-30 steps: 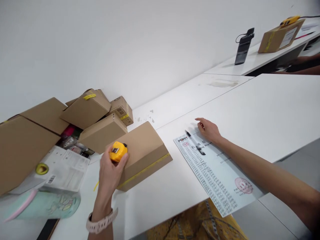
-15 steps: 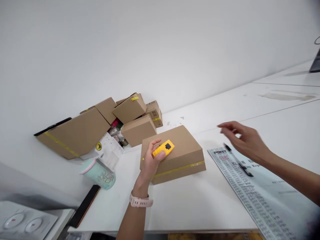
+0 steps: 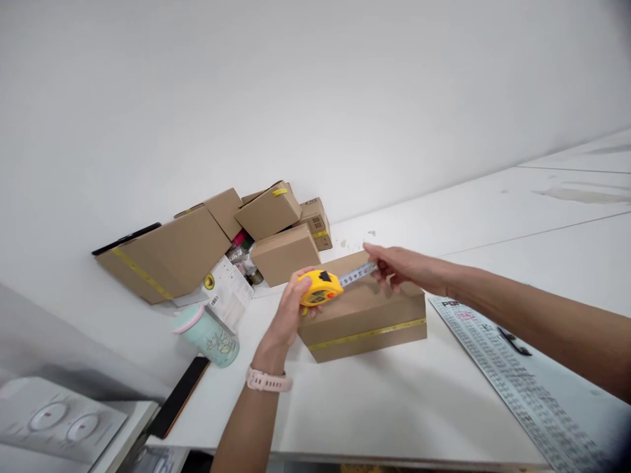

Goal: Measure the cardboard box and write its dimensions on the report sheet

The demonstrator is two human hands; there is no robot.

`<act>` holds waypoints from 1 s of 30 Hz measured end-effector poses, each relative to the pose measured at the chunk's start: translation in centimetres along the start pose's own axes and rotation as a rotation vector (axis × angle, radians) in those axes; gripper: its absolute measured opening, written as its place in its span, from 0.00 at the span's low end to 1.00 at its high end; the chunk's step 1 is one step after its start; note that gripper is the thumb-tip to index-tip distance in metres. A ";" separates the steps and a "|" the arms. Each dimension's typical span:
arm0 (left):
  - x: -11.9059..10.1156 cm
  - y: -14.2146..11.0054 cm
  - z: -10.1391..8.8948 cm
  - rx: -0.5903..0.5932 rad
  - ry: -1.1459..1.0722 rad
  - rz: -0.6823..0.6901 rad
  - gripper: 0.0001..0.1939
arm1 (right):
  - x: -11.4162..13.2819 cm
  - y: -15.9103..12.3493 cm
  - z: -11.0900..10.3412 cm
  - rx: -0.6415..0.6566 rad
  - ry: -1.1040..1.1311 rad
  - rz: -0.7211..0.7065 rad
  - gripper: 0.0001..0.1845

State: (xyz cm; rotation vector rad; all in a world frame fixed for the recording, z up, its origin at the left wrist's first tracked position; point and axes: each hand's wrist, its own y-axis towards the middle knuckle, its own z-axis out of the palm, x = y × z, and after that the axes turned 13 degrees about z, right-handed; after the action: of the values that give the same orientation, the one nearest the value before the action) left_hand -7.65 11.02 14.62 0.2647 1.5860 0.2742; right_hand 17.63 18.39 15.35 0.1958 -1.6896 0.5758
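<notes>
My left hand (image 3: 290, 303) is wrapped round the yellow case of a tape measure (image 3: 320, 289), over the left end of a cardboard box (image 3: 365, 315). A short length of white blade (image 3: 355, 274) comes out of the case toward the right. Its free end is pinched in the fingers of my right hand (image 3: 401, 268), above the top of the box. The box is closed and has yellow tape along its front side. My right forearm passes over part of a printed clipboard (image 3: 473, 328) with a black clip.
Several cardboard boxes (image 3: 170, 253) are piled against the wall at the left back. A mint tumbler (image 3: 210, 338) with a pink rim stands by a white printed carton (image 3: 229, 292). Along the desk's left edge lies a dark flat bar (image 3: 180, 397).
My right hand has come left from above the clipboard and taken the blade end. The tape measure has turned in my left hand, and some blade is now drawn out.
</notes>
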 end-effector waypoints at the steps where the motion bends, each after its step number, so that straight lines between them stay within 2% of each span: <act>1: 0.2 0.3 -1.4 -0.023 0.005 -0.006 0.28 | -0.1 0.4 -1.1 -0.050 0.010 -0.025 0.33; 4: 1.0 1.2 -5.7 -0.064 0.030 -0.052 0.27 | -1.7 1.8 -4.3 -0.226 0.015 -0.040 0.32; 6: 1.6 1.5 -8.2 -0.063 0.053 -0.096 0.27 | -3.5 2.8 -5.7 -0.296 -0.013 -0.006 0.33; 10: 2.8 1.4 -11.1 -0.033 0.084 -0.151 0.24 | -6.6 4.2 -5.6 -0.339 -0.103 0.044 0.32; 14: 3.5 1.7 -12.1 0.021 0.106 -0.187 0.19 | -7.5 4.7 -4.8 -0.397 -0.195 0.051 0.28; 19: 4.4 2.9 -12.9 0.053 0.107 -0.239 0.18 | -7.5 4.6 -4.4 -0.493 -0.317 0.096 0.28; 25: 4.9 3.6 -13.1 0.050 0.088 -0.286 0.18 | -7.5 4.1 -2.9 -0.468 -0.161 0.187 0.30; 30: 4.9 3.8 -13.4 0.063 0.080 -0.306 0.18 | -8.0 4.2 -3.2 -0.435 -0.137 0.212 0.32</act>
State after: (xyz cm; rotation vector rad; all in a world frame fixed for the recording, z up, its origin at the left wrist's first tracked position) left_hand -21.21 16.06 11.68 0.0575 1.6905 -0.0030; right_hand 20.24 21.98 6.88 -0.2643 -1.9395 0.3417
